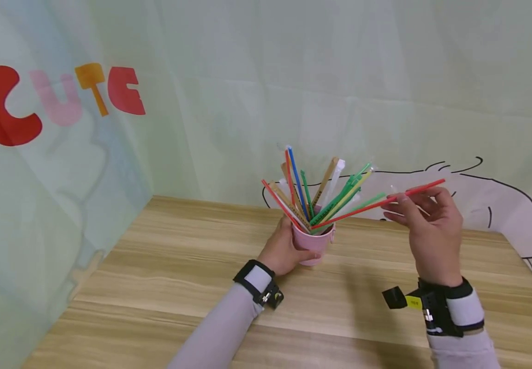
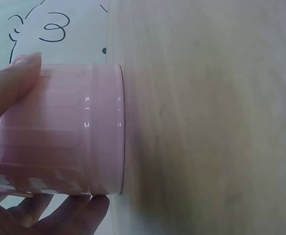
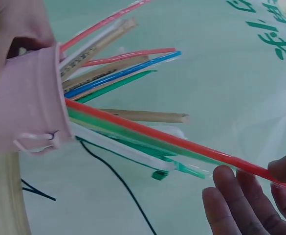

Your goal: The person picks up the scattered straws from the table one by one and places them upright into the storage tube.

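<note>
My left hand (image 1: 283,250) grips a small pink bucket (image 1: 311,248) that stands upright on the wooden table, thumb on one side and fingers round the other, as the left wrist view shows of the bucket (image 2: 59,127). Several wrapped drinking straws fan out of it: a blue straw (image 1: 295,166), green straws (image 1: 340,201), brown straws (image 1: 326,179) and a white straw (image 1: 335,177) among them. To the right, my right hand (image 1: 435,230) pinches a long red straw (image 3: 182,142) between thumb and fingers. This straw slants low, its lower end at the bucket's mouth.
The wooden table (image 1: 178,266) meets a pale green printed cloth (image 1: 229,102) at the back and left. Red, pink and orange letters show on the cloth at left. On the bucket's side is a small handle fitting (image 3: 37,142).
</note>
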Tool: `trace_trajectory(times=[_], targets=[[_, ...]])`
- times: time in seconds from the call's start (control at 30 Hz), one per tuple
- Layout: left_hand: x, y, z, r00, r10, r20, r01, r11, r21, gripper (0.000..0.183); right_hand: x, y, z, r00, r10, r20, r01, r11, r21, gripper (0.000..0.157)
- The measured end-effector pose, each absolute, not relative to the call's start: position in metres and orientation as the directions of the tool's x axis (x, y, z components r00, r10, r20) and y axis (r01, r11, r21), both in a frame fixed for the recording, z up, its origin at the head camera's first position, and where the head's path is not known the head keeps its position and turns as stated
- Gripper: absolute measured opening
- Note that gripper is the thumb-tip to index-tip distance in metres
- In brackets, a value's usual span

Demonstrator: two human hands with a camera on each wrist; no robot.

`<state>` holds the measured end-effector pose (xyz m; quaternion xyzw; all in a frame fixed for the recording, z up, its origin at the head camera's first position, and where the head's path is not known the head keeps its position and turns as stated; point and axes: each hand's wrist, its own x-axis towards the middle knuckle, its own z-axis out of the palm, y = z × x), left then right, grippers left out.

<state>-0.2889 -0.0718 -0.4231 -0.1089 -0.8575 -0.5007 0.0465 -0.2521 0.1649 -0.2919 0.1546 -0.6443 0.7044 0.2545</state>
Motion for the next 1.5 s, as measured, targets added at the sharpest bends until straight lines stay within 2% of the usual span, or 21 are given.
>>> trace_trajectory(times=[0.07, 0.27, 0.43, 0.83, 1.0, 1.2, 1.5], targets=[[-0.289, -0.072, -0.423, -0.971, 0.142, 0.191, 0.236, 0.476, 0.847, 0.098, -0.255, 0.162, -0.297, -0.831, 0.142, 0.537, -0.541, 0.015, -0.841, 0.024], [-0.289, -0.071, -0.423, -0.967, 0.151, 0.203, 0.251, 0.476, 0.843, 0.101, -0.268, 0.152, -0.32, -0.839, 0.047, 0.541, -0.506, 0.297, -0.81, 0.03], [-0.291, -0.07, -0.425, -0.963, 0.154, 0.221, 0.268, 0.465, 0.844, 0.109, -0.277, 0.145, -0.34, -0.865, 0.002, 0.503, -0.459, 0.406, -0.79, 0.029], [-0.29, -0.071, -0.424, -0.97, 0.143, 0.198, 0.243, 0.464, 0.852, 0.108, -0.276, 0.139, -0.347, -0.904, -0.082, 0.419, -0.403, 0.491, -0.773, 0.033], [-0.289, -0.072, -0.424, -0.97, 0.144, 0.196, 0.241, 0.457, 0.856, 0.11, -0.277, 0.139, -0.349, -0.927, -0.216, 0.305, -0.373, 0.597, -0.71, 0.029], [-0.29, -0.072, -0.424, -0.972, 0.141, 0.19, 0.233, 0.446, 0.864, 0.111, -0.273, 0.138, -0.35, -0.902, -0.404, 0.151, -0.396, 0.64, -0.659, 0.02], [-0.293, -0.076, -0.425, -0.967, 0.137, 0.215, 0.254, 0.443, 0.86, 0.113, -0.269, 0.133, -0.345, -0.891, -0.436, 0.129, -0.409, 0.644, -0.646, 0.02]])
